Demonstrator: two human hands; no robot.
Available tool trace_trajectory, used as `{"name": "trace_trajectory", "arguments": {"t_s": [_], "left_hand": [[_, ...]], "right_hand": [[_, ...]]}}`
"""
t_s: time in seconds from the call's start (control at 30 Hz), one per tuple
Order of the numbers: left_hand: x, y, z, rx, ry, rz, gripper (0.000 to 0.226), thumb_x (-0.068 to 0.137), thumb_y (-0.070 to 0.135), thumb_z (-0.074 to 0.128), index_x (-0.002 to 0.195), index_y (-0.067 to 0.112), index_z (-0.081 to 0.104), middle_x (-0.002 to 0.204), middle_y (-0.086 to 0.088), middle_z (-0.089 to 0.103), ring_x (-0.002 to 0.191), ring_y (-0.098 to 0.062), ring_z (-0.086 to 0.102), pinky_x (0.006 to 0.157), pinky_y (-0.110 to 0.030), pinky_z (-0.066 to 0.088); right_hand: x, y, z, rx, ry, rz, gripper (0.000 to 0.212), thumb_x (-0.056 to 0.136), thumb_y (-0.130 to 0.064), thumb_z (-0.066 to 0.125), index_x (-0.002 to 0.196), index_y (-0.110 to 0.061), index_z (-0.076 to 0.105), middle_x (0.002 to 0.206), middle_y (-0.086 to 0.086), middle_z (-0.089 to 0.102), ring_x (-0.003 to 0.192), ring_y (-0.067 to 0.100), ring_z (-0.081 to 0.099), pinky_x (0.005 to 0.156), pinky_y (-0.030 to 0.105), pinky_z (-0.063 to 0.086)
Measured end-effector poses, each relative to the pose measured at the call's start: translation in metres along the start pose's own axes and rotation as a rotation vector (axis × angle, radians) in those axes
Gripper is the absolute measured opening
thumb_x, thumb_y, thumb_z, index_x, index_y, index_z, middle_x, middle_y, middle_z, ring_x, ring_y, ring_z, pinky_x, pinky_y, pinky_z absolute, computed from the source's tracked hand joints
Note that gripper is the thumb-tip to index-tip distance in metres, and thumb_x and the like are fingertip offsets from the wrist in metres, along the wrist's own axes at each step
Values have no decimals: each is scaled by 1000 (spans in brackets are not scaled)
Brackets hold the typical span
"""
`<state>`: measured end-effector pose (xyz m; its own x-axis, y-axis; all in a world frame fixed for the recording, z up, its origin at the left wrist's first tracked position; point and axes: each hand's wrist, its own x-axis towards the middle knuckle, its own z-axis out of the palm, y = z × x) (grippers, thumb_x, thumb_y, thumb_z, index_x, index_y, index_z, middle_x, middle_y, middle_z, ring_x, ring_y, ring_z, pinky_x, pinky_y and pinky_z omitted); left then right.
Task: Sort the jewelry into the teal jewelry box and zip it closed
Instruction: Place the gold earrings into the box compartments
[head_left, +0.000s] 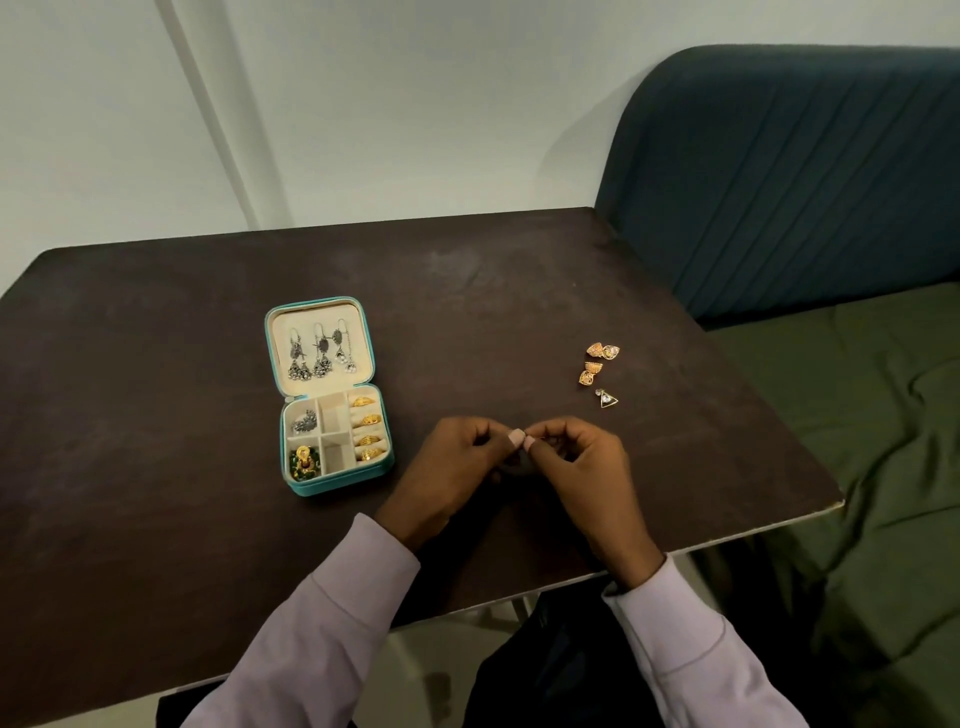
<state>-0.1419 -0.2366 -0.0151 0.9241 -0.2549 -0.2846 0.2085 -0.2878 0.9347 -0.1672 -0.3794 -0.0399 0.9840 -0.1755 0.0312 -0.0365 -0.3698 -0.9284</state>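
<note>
Both forearms reach forward in pale lilac sleeves, wrists angled inward. The left hand (457, 462) and right hand (576, 467) meet fingertip to fingertip — fingers curled, thumbs and forefingers pinched together on something too small to make out.

Four gold rings (367, 427), three loose earrings (597, 371) (maybe more).

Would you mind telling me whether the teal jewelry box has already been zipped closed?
No, the teal jewelry box lies open on the table, its lid folded back showing silver earrings and its tray showing gold rings.
</note>
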Motion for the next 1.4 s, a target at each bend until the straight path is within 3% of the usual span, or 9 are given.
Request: {"name": "trace_trajectory", "arguments": {"t_s": [0.13,0.27,0.5,0.77,0.93,1.03,1.13,1.27,1.4], "left_hand": [[-1,1,1,-60,31,45,7,88,19,59,87,17,66,85,-2,66,64,-6,55,48,-12,42],[-1,1,6,-115,77,100,6,87,13,60,85,17,63,82,-3,65,64,-5,57,51,-11,45],[0,-1,7,-146,41,171,24,86,8,61,109,15,64,94,3,67,77,0,64,67,-11,50],[-2,-4,6,-101,101,261,19,89,9,57,101,19,68,94,7,69,82,3,63,69,-8,48],[-2,-6,3,-52,163,249,19,91,14,53,97,28,64,88,8,67,78,-3,63,74,-16,50],[-3,-6,-2,-51,146,233,20,91,13,54,96,31,64,89,5,68,80,-6,63,72,-21,52],[-5,-4,-6,-36,152,240,21,91,13,55,97,31,64,91,3,68,81,-11,63,71,-24,53],[-6,-3,-7,-24,156,236,20,90,15,56,99,30,65,92,0,69,81,-15,64,71,-25,54],[-6,-3,-7,-23,162,237,20,90,15,57,104,27,65,94,5,68,77,-4,62,66,-14,51]], "right_hand": [[-3,3,1,-5,33,2,7,83,-20,66,88,-23,72,77,-4,70,72,16,66,66,37,57],[-5,3,2,-21,28,10,10,85,-22,65,92,-20,72,80,-7,71,73,8,66,69,30,57],[-2,1,-1,59,48,-21,10,86,-20,64,90,-20,73,79,-5,71,76,12,67,71,33,57],[-4,-2,2,90,2,-82,16,88,-13,60,93,-24,71,86,-12,71,82,0,65,73,14,51],[6,1,-9,26,-27,-99,17,88,-16,60,98,-22,72,90,-12,71,87,-1,64,78,16,50],[26,12,-30,-120,150,-112,15,87,-20,62,98,-21,73,93,-8,71,87,4,64,81,24,50],[52,25,-51,-441,275,-106,20,89,-25,60,105,-19,70,101,1,68,91,17,60,83,33,48],[76,27,-57,-748,210,-104,26,90,-33,58,108,-19,69,103,10,64,95,29,55,77,34,45],[80,20,-50,-929,173,-133,22,90,-31,57,103,-19,71,96,13,65,90,31,58,69,32,45]]}}
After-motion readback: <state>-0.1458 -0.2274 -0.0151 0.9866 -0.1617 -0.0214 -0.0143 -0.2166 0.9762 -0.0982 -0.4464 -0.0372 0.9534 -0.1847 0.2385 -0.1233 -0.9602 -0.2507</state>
